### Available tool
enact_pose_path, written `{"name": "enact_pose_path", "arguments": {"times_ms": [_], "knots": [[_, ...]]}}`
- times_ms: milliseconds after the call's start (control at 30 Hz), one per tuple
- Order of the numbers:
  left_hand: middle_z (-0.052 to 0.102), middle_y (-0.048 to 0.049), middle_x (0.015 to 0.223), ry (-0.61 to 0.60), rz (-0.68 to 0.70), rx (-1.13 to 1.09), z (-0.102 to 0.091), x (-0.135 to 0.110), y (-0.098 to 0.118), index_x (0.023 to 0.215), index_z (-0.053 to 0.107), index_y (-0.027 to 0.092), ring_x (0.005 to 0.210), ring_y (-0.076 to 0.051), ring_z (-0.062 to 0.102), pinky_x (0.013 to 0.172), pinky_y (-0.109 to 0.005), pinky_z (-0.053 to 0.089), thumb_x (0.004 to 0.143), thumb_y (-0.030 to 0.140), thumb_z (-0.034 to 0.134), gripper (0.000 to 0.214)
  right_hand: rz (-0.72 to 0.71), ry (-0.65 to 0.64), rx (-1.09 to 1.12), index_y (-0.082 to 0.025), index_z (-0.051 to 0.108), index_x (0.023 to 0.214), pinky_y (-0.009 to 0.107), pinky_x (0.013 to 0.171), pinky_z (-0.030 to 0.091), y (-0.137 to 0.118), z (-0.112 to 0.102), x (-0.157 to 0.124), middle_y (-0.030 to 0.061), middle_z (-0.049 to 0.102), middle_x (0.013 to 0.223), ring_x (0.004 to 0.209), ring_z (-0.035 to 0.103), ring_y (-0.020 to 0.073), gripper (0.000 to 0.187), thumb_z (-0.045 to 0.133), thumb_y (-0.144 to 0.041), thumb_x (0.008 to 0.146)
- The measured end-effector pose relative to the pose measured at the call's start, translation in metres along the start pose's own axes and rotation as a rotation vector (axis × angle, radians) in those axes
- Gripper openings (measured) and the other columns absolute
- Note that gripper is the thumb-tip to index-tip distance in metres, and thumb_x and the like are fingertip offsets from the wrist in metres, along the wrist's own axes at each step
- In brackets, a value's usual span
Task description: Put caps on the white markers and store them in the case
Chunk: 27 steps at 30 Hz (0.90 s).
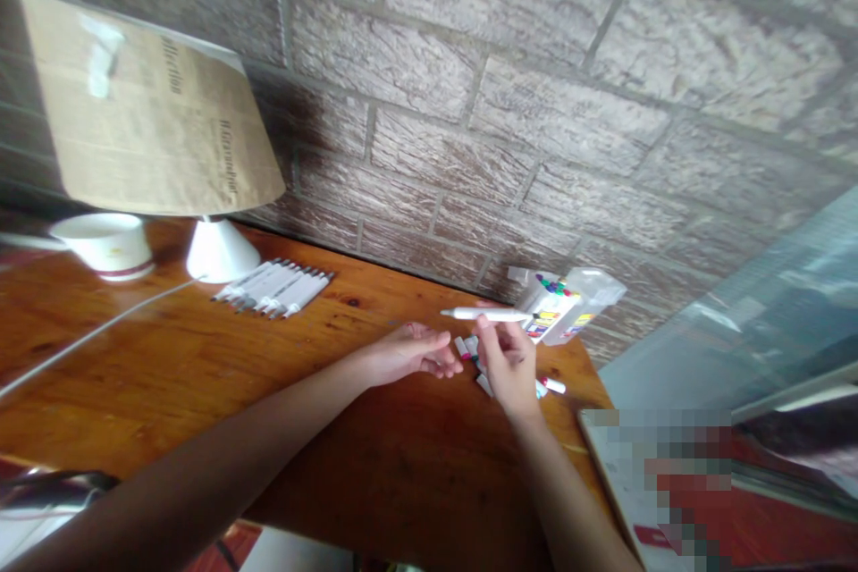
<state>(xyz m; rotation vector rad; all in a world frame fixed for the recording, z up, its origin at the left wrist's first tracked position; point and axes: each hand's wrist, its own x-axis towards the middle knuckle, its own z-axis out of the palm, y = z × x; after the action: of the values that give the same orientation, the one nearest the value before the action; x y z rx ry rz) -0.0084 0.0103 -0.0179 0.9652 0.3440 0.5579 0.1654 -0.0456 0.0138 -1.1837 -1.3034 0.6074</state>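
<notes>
A white marker (pixel 462 314) lies nearly level in the fingers of my right hand (pixel 513 366), raised above the wooden table. My left hand (pixel 412 353) is just to the left, its fingers loosely curled and apart, with nothing seen in it. Below and around my right hand several loose markers (pixel 555 385) lie on the table, some partly hidden by it. Behind it stands a clear plastic case (pixel 590 295) with coloured marker ends showing at its top. Farther left, a row of white markers (pixel 288 288) lies side by side.
On the left, a lamp (pixel 221 255) with a brown paper shade stands beside a white cup (pixel 111 246). A white cord (pixel 100 331) crosses the wooden table (pixel 315 438). A stone-block wall (pixel 416 152) rises along the back edge. The table's right edge is near the case.
</notes>
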Motion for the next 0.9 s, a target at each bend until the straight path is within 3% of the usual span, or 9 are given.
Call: {"name": "enact_pose_path", "arguments": {"times_ms": [67,133,200,300,400,500,667,800,900], "knots": [[0.069,-0.0125,0.070,-0.074,-0.036,0.143,-0.002,-0.003,0.004,0.060,0.065,0.007,0.062,-0.016,0.064,0.063,-0.026,0.050,0.057,0.065,0.081,0.061,0.057,0.129,0.072,-0.016,0.062,0.097,0.018,0.042,0.028,0.000,-0.012,0.008,-0.0049,0.048,0.053,0.043,0.035,0.0054,0.037,0.056,-0.051,0.090],[0.066,-0.0092,0.062,-0.024,-0.016,0.186,-0.002,-0.004,0.009,0.055,0.060,0.008,0.055,-0.013,0.060,0.058,-0.024,0.046,0.059,0.066,0.080,0.061,0.117,0.153,0.132,-0.016,0.059,0.089,0.018,0.043,0.025,0.004,-0.023,0.014,-0.0073,0.036,0.047,0.042,0.029,0.0058,0.037,0.052,-0.052,0.090],[0.062,-0.0058,0.059,0.099,0.051,0.182,-0.004,-0.002,0.013,0.056,0.057,0.009,0.052,-0.010,0.056,0.054,-0.021,0.040,0.062,0.064,0.079,0.059,0.191,0.068,0.159,-0.016,0.058,0.084,0.018,0.043,0.024,0.007,-0.026,0.016,-0.0069,0.034,0.048,0.043,0.028,0.0063,0.037,0.051,-0.052,0.088],[0.066,-0.0049,0.069,0.222,0.116,0.199,-0.007,0.004,0.013,0.070,0.062,0.009,0.055,-0.008,0.056,0.055,-0.020,0.040,0.064,0.060,0.080,0.055,0.257,-0.108,0.133,-0.014,0.060,0.073,0.019,0.044,0.028,0.008,-0.014,0.008,-0.0036,0.043,0.052,0.047,0.036,0.0070,0.036,0.060,-0.050,0.081],[0.068,-0.0061,0.082,0.214,0.152,0.250,-0.011,0.007,0.009,0.093,0.069,0.010,0.066,-0.010,0.060,0.059,-0.019,0.042,0.067,0.058,0.079,0.055,0.197,-0.332,0.080,-0.013,0.066,0.071,0.020,0.058,0.040,0.003,0.004,-0.003,0.0001,0.056,0.063,0.060,0.049,0.0092,0.030,0.070,-0.042,0.077],[0.068,-0.0067,0.082,0.144,0.194,0.275,-0.011,0.007,0.004,0.099,0.072,0.010,0.069,-0.010,0.059,0.061,-0.019,0.041,0.069,0.056,0.078,0.055,0.114,-0.506,0.048,-0.015,0.073,0.083,0.024,0.074,0.046,0.001,0.013,-0.008,0.0024,0.065,0.077,0.076,0.057,0.0129,0.024,0.069,-0.039,0.082],[0.070,-0.0061,0.080,0.117,0.173,0.278,-0.004,0.003,0.003,0.100,0.075,0.011,0.064,-0.008,0.056,0.061,-0.019,0.040,0.068,0.047,0.082,0.049,0.116,-0.570,0.059,-0.016,0.077,0.086,0.025,0.075,0.046,0.004,0.012,-0.008,0.0034,0.070,0.081,0.076,0.061,0.0133,0.022,0.070,-0.036,0.082],[0.074,-0.0074,0.095,0.078,0.178,0.284,0.001,0.000,0.006,0.099,0.077,0.015,0.086,-0.015,0.066,0.082,-0.023,0.049,0.068,0.040,0.083,0.041,0.095,-0.552,0.034,-0.016,0.078,0.083,0.021,0.066,0.042,0.007,0.016,-0.012,0.0014,0.069,0.076,0.066,0.054,0.0090,0.019,0.074,-0.033,0.078],[0.075,-0.0075,0.095,0.101,0.159,0.295,0.000,-0.001,0.006,0.095,0.078,0.015,0.089,-0.016,0.068,0.085,-0.023,0.049,0.068,0.039,0.083,0.036,0.121,-0.565,0.020,-0.015,0.078,0.085,0.020,0.061,0.039,0.007,0.018,-0.014,0.0005,0.065,0.071,0.061,0.048,0.0070,0.020,0.075,-0.033,0.078]]}}
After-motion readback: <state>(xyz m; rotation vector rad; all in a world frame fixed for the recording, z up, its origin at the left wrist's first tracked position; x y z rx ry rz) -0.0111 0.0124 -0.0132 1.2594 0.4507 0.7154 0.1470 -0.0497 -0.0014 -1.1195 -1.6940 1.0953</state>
